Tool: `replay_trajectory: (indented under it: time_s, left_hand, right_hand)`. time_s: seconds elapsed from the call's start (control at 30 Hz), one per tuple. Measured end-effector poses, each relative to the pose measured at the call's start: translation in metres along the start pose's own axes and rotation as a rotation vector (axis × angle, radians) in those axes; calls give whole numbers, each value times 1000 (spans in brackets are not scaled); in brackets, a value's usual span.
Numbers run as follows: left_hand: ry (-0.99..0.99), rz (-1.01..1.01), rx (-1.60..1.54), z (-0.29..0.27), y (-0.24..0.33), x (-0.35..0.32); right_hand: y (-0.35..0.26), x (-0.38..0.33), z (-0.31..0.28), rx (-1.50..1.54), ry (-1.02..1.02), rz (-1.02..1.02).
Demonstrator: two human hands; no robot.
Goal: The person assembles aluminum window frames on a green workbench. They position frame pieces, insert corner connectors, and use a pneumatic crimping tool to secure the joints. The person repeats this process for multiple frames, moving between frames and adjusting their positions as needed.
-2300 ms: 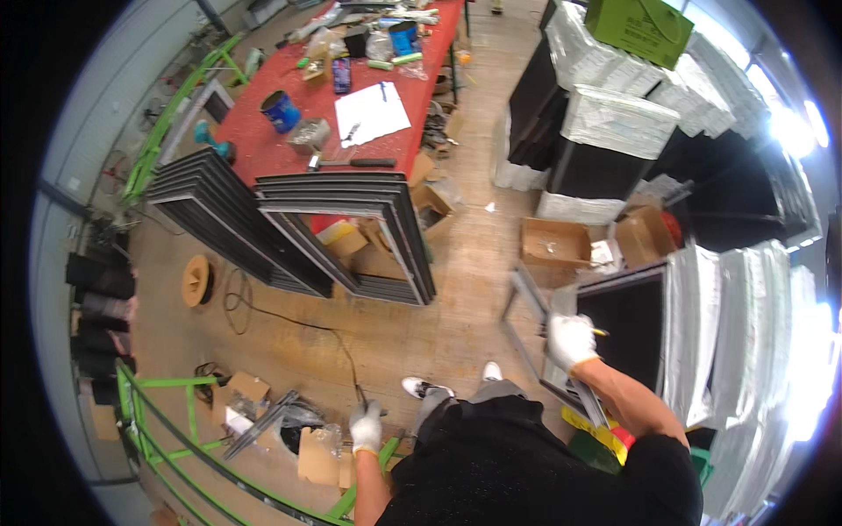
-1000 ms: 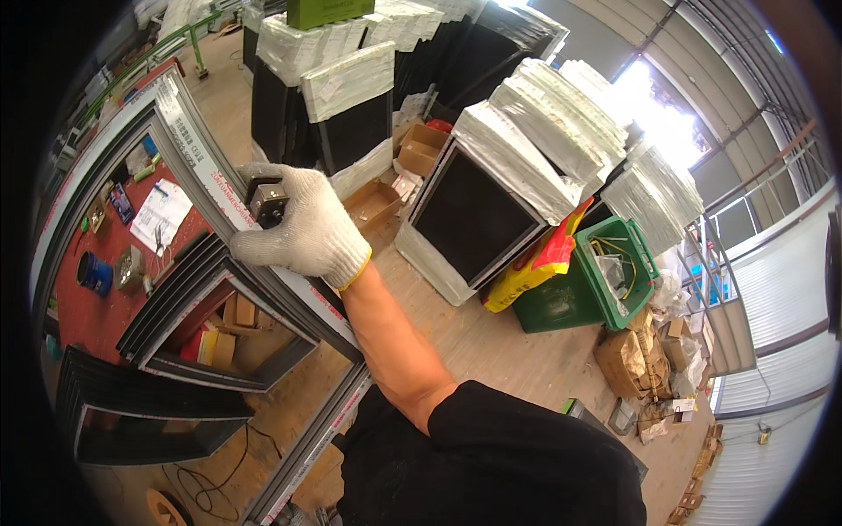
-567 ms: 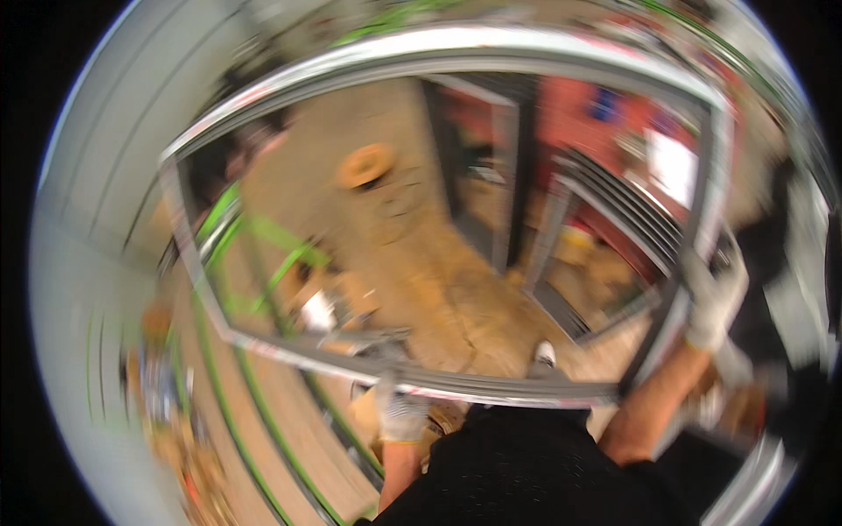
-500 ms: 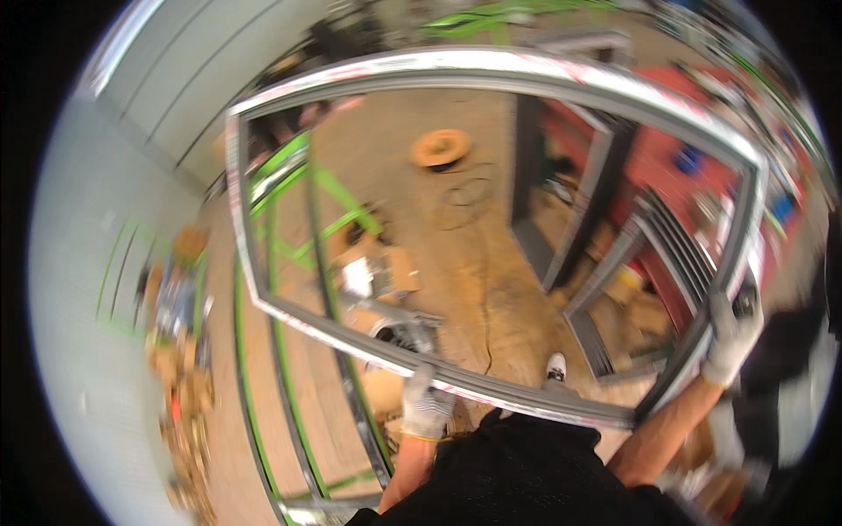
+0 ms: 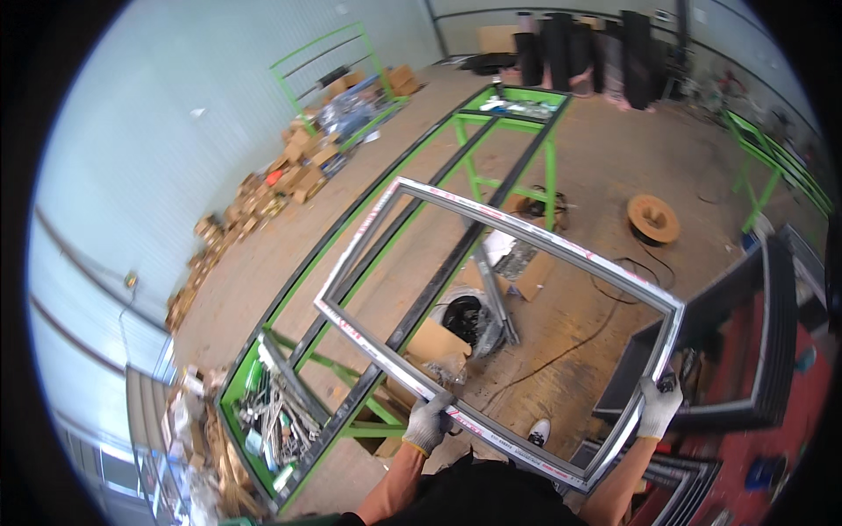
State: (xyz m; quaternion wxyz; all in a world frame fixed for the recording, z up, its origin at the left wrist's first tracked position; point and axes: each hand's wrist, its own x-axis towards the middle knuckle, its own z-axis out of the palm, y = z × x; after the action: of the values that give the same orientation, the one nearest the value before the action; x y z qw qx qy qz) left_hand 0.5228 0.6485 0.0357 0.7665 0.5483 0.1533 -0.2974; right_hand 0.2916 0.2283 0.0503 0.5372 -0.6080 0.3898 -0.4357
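The gloved fingers of the left hand [image 5: 427,423] were wrapped around the near rail of the grey window frame [image 5: 491,210], and those of the right hand [image 5: 658,406] clasped its right-hand rail near the corner. The frame hung in the air, roughly level, above the long green rack [image 5: 551,175] and the floor's clutter. This looked like the carrying step; setting it down would call for squaring it to the rack. Its long axis ran from the near right corner away toward the left.
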Motion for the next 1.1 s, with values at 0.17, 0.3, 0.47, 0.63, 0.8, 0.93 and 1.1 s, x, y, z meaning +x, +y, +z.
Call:
replay_trajectory:
  time_s: [0.17, 0.3, 0.47, 0.63, 0.8, 0.93, 1.1]
  left_hand:
    - [171, -32, 175, 12, 0, 9]
    - [243, 131, 5, 32, 9, 34]
    - [402, 107, 211, 10, 28, 27]
    - [589, 159, -112, -7, 10, -37]
    - [535, 352, -188, 21, 4, -112]
    - [470, 465, -241, 62, 18, -131]
    - [355, 504, -315, 83, 39, -113]
  right_hand:
    - [43, 33, 32, -7, -133, 76]
    - [60, 46, 70, -52, -133, 145]
    - [58, 31, 151, 110, -223, 238]
    - [46, 3, 234, 262, -449, 309]
    - [39, -35, 300, 293, -609, 356]
    - [30, -71, 322, 186, -769, 458]
    - [-17, -80, 297, -63, -1257, 519]
